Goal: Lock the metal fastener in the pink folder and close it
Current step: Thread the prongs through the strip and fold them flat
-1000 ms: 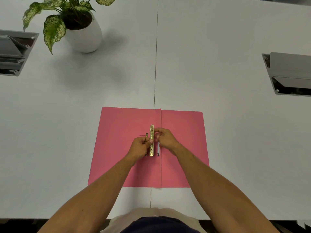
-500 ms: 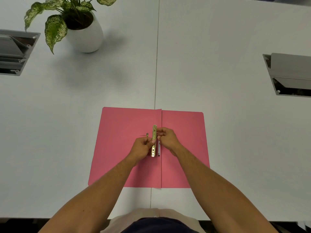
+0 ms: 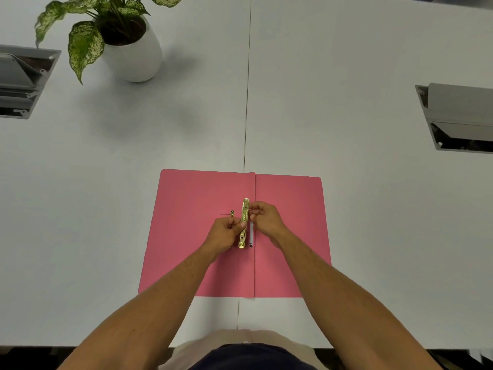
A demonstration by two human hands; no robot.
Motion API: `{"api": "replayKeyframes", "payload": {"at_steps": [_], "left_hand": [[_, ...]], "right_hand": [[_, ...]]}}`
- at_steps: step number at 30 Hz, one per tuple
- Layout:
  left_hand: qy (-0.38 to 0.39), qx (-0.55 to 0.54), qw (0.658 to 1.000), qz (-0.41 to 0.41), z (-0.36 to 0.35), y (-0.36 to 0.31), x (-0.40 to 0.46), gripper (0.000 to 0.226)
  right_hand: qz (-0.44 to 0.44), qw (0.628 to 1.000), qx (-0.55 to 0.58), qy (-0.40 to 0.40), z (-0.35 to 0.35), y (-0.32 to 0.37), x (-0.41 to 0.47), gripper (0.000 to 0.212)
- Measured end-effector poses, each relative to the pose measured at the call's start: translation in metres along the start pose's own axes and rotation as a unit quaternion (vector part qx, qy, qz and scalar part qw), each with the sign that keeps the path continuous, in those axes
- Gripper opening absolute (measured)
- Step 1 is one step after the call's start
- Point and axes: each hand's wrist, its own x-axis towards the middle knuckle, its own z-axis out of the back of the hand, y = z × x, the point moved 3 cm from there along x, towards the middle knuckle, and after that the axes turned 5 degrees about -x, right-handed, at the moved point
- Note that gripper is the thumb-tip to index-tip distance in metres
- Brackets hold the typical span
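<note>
The pink folder (image 3: 186, 236) lies open and flat on the white table, its fold running toward me. A gold metal fastener bar (image 3: 244, 214) stands along the fold, just left of it. My left hand (image 3: 225, 233) pinches the bar's middle from the left. My right hand (image 3: 266, 220) pinches its upper part from the right. A thin gold prong (image 3: 231, 213) sticks up from the left flap beside the bar. A white strip (image 3: 251, 233) shows between my hands.
A potted plant in a white pot (image 3: 133, 54) stands at the back left. Grey cable boxes are set into the table at the left edge (image 3: 18, 81) and the right edge (image 3: 458, 116). A seam (image 3: 246, 102) divides the two tabletops.
The fastener bar has shifted slightly right toward the fold, away from the thin prong. Both hands have kept their grip on it and barely moved.
</note>
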Motion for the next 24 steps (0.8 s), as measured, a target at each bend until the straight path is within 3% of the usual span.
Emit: {"api": "replayKeyframes", "payload": {"at_steps": [7,14,24], "left_hand": [[0.017,-0.009,1.000,0.007,0.003,0.009,0.004,0.016],[0.041,-0.031,0.999,0.007,0.003,0.015,0.005,0.021],[0.022,-0.027,0.999,0.001,0.004,0.014,0.001,0.015]], "right_hand": [[-0.030,0.996,0.086,-0.010,-0.005,-0.007,-0.009,0.026],[-0.039,0.995,0.087,-0.008,-0.010,-0.024,-0.023,0.014],[-0.023,0.996,0.069,0.059,-0.008,-0.027,-0.043,0.030]]}}
